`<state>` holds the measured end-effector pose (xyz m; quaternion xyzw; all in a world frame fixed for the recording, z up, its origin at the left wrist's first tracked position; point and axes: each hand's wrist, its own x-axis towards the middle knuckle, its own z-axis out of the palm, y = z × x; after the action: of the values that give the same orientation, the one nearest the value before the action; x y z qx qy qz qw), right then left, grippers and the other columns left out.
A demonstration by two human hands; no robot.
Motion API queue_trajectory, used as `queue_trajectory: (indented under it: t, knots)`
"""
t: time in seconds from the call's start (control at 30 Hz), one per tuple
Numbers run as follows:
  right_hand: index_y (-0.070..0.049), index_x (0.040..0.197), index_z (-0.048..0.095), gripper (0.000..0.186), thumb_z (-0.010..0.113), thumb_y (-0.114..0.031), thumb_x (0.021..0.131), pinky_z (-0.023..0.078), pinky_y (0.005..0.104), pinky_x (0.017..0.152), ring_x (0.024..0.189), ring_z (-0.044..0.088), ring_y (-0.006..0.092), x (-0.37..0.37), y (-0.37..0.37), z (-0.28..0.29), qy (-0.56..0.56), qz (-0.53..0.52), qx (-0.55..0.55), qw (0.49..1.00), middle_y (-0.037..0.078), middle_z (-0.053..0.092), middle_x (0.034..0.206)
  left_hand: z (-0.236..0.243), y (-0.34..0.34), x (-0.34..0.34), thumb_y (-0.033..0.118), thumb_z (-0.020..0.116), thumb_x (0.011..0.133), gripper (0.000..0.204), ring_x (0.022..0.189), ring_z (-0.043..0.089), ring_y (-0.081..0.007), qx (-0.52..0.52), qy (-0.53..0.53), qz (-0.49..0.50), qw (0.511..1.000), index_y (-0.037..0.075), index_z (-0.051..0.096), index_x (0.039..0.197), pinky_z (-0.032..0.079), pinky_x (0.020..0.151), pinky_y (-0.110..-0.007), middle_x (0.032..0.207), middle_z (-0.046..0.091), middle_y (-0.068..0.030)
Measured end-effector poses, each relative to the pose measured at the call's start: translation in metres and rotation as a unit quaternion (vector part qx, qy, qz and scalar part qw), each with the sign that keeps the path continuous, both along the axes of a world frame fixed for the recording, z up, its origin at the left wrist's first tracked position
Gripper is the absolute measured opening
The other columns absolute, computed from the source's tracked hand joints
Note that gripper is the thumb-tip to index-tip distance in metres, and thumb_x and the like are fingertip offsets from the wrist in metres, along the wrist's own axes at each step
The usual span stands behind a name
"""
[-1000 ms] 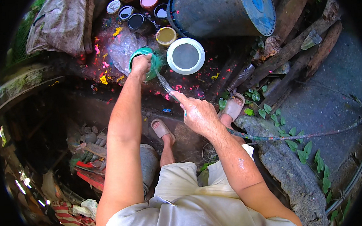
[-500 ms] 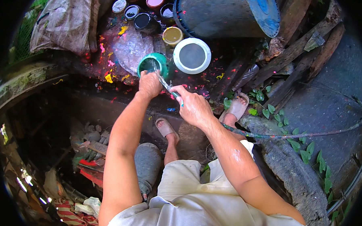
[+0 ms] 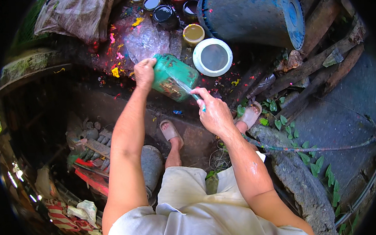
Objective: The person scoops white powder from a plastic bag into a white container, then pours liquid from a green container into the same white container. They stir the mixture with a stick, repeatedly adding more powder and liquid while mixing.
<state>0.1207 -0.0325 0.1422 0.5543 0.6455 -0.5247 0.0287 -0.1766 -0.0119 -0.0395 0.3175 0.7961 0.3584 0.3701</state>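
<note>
My left hand point(image 3: 144, 73) grips the rim of a green plastic container point(image 3: 169, 70), which is tipped on its side. Dark and brownish stains mark its outer wall. My right hand point(image 3: 215, 114) is closed around the end of a thin hose point(image 3: 197, 97), and a stream of water runs from it onto the container's wall. Behind my right forearm part of the hose is hidden; it comes out again toward the right. Just right of the container stands a round white-rimmed tub point(image 3: 197, 60) with greyish contents.
Several open paint jars point(image 3: 165, 14) stand at the back, near a large blue-stained drum point(image 3: 246, 18) lying on its side. A paint-spattered plastic sheet point(image 3: 145, 41) lies by them. Wooden beams point(image 3: 316, 74) and a rough stone block point(image 3: 299, 175) are at right, a grey cylinder point(image 3: 150, 167) at lower left.
The green container has been tipped over, so its side wall now shows instead of its opening. My left hand has shifted left to its rim; the water now strikes the outside.
</note>
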Motion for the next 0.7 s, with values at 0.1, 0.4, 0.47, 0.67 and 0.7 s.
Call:
queue_trajectory:
  t: [0.1,0.4,0.47,0.67,0.7]
  knots:
    - [-0.024,0.142,0.058,0.033,0.058,-0.016,0.11,0.056,0.065,0.078,0.092,0.075,0.0518,0.001,-0.004,0.008,0.016,-0.006,-0.007,1.0,0.027,0.077,0.094,-0.016,0.0,-0.047,0.017,0.07,0.101,0.025,0.095,0.073,-0.0199,0.0,-0.231,0.087,0.969,-0.002,0.08,0.114,0.057,0.093,-0.037,0.108,0.079,-0.0091]
    - [-0.027,0.153,0.058,0.046,0.06,-0.013,0.109,0.058,0.0574,0.08,0.089,0.075,0.044,0.019,-0.015,0.004,0.012,-0.041,0.031,0.999,0.022,0.075,0.092,0.053,-0.002,-0.025,0.029,0.059,0.112,0.037,0.111,0.076,-0.0247,0.212,-0.498,0.048,0.839,0.003,0.071,0.135,0.062,0.102,-0.041,0.127,0.078,-0.0123]
    - [-0.028,0.155,0.056,0.048,0.061,-0.016,0.109,0.059,0.0623,0.084,0.098,0.075,0.0508,0.013,-0.017,0.011,0.016,-0.029,0.018,0.999,0.028,0.077,0.101,0.076,-0.005,-0.023,0.039,0.052,0.117,0.05,0.136,0.065,-0.028,0.286,-0.469,0.062,0.833,0.009,0.056,0.156,0.053,0.118,-0.046,0.15,0.067,-0.0099]
    - [-0.029,0.159,0.054,0.053,0.062,-0.015,0.108,0.059,0.0594,0.083,0.093,0.076,0.0468,0.006,-0.025,0.014,0.016,-0.009,0.035,0.999,0.025,0.077,0.096,0.058,0.038,-0.082,0.048,0.058,0.111,0.06,0.146,0.056,-0.04,0.413,-0.612,0.055,0.672,0.008,0.059,0.156,0.042,0.124,-0.063,0.16,0.06,-0.0127]
    - [-0.028,0.159,0.054,0.053,0.062,-0.013,0.108,0.059,0.056,0.08,0.087,0.077,0.0425,0.007,-0.027,0.011,0.013,-0.011,0.048,0.999,0.02,0.076,0.09,0.065,0.041,-0.082,0.05,0.059,0.109,0.063,0.147,0.055,-0.0401,0.411,-0.628,0.037,0.659,0.009,0.059,0.156,0.042,0.124,-0.064,0.16,0.06,-0.013]
